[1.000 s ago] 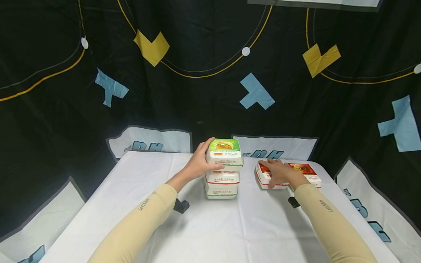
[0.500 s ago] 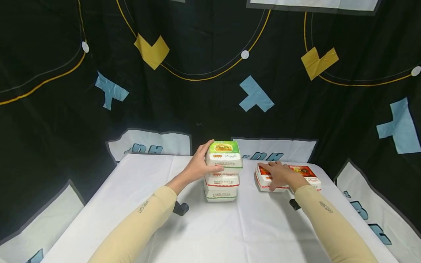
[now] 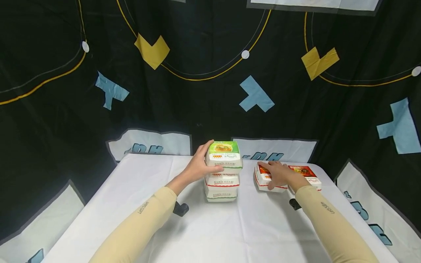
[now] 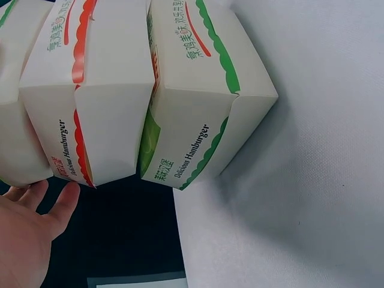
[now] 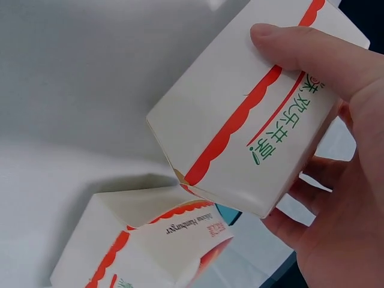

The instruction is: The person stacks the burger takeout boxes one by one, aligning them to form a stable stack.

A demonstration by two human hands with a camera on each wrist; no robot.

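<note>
A stack of burger boxes stands mid-table. On top is a green-lidded burger box (image 3: 225, 157), which my left hand (image 3: 195, 166) holds at its left side, thumb across the front. Below it are a red-trimmed box (image 3: 222, 180) and a green-trimmed bottom box (image 4: 198, 120). To the right, my right hand (image 3: 279, 173) grips a red-lidded burger box (image 5: 222, 120), thumb on the front and the other fingers behind. Just right of that, partly behind the wrist, sits a second red burger box (image 3: 304, 170); its corner meets the gripped box's corner in the right wrist view.
A white cloth (image 3: 210, 233) covers the table. Behind it hangs a black curtain (image 3: 197, 109) with yellow and blue shapes. Dark wrist camera mounts (image 3: 181, 208) show under the forearms.
The head view has tilted slightly, so everything sits a little lower. The gripped red box has edged slightly left. My left hand keeps its hold on the top box.
</note>
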